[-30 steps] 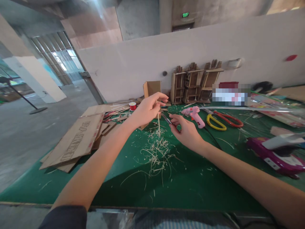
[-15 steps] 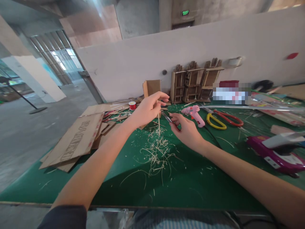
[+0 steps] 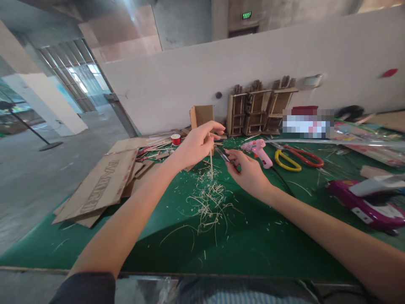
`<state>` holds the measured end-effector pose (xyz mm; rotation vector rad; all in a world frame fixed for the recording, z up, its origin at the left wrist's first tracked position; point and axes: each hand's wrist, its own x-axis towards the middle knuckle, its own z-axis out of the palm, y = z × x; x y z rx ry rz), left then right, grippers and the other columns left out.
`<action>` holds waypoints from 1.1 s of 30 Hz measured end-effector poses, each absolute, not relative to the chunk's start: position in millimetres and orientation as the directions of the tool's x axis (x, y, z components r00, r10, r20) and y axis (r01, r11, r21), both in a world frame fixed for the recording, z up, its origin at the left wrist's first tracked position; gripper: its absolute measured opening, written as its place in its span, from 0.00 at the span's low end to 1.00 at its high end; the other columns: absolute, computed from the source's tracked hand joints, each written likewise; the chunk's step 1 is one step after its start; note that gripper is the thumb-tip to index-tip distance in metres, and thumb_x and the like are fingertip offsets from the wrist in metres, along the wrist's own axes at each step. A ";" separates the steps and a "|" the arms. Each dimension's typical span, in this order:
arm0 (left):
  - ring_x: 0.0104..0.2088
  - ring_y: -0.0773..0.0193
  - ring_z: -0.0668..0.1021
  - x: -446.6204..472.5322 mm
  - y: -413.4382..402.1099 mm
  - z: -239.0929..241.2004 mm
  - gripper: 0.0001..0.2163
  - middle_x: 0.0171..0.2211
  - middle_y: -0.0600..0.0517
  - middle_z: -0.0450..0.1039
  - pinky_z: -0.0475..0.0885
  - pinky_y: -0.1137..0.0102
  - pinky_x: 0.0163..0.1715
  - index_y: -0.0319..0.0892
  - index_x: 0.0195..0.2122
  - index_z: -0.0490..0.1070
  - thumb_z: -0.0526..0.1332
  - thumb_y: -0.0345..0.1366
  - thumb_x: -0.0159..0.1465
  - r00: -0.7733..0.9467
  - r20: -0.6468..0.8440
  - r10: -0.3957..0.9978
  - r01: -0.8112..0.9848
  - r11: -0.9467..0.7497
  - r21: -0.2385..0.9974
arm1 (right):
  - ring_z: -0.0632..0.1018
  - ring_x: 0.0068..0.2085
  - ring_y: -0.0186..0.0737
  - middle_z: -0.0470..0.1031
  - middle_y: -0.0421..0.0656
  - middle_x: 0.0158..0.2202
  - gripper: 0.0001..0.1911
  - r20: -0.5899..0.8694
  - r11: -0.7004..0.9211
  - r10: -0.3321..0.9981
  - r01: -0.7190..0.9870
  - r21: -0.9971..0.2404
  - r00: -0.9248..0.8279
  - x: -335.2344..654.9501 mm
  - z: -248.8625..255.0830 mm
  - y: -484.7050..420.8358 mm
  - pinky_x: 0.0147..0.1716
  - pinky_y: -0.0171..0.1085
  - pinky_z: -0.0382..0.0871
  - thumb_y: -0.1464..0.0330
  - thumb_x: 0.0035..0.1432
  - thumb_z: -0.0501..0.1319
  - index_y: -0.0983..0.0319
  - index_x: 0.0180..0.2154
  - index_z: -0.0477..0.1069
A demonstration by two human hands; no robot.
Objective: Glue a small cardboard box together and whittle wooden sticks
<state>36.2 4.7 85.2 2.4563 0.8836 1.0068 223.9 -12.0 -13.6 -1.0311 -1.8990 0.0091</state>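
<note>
Thin wooden stick, held nearly upright, its lower end pointing down above a heap of pale shavings on the green table mat. The left hand grips the stick's upper part, fingers curled closed around it, so that most of the stick hangs below them. Just right of those fingers, the right hand pinches a small knife between thumb and forefinger (the blade tip lies near the stick, though contact cannot be judged). The shavings lie directly beneath both hands.

Beyond the right-hand fingers lies a pink glue gun, and further right a pair of scissors with one yellow and one red handle. Past the left-hand fingers stand a red thread spool and a small cardboard box; flat cardboard sheets lie to the left of that hand. Three cardboard models lean against the white wall behind. A purple toy car rests well to the right of the right hand.
</note>
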 end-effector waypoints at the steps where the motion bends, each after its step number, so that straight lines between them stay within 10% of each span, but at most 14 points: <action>1: 0.47 0.66 0.76 36.2 4.6 85.3 0.14 0.50 0.50 0.70 0.75 0.72 0.43 0.45 0.49 0.63 0.47 0.26 0.65 0.555 0.505 0.661 0.417 -0.746 0.519 | 0.77 0.33 0.40 0.77 0.48 0.38 0.16 0.732 0.647 0.651 0.650 -0.398 -0.201 224.3 -14.0 -11.4 0.34 0.42 0.74 0.68 0.60 0.53 0.62 0.49 0.67; 33: 0.43 0.66 0.76 25.0 21.9 77.0 0.19 0.48 0.48 0.67 0.78 0.78 0.30 0.45 0.47 0.65 0.47 0.21 0.59 0.496 0.505 0.706 0.441 -0.706 0.553 | 0.78 0.38 0.41 0.76 0.47 0.41 0.15 0.705 0.747 0.579 0.614 -0.255 -0.410 234.0 -15.9 -13.0 0.40 0.45 0.75 0.69 0.61 0.52 0.60 0.48 0.69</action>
